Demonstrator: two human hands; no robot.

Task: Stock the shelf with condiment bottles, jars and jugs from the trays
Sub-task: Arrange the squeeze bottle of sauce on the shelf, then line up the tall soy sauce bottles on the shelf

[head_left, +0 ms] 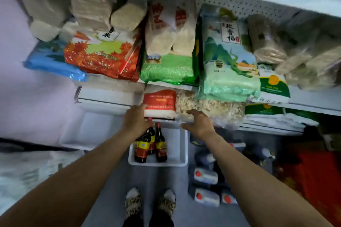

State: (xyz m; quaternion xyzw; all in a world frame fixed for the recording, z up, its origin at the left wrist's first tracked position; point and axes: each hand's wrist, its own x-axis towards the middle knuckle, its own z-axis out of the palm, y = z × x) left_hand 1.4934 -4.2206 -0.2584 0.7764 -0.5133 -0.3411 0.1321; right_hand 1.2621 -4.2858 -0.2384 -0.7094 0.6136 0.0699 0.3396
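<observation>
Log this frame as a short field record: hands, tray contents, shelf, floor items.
left hand: left hand reaches to the shelf edge, fingers on the red-and-white bag; grip unclear
right hand: right hand open, fingers resting on the clear bag
tray: white tray on the floor holds dark bottles with red caps, upright, at its left side
shelf: upper shelf stacked with rice and grain bags
floor: jugs with red caps, right of the tray
bottles in hand: none
</observation>
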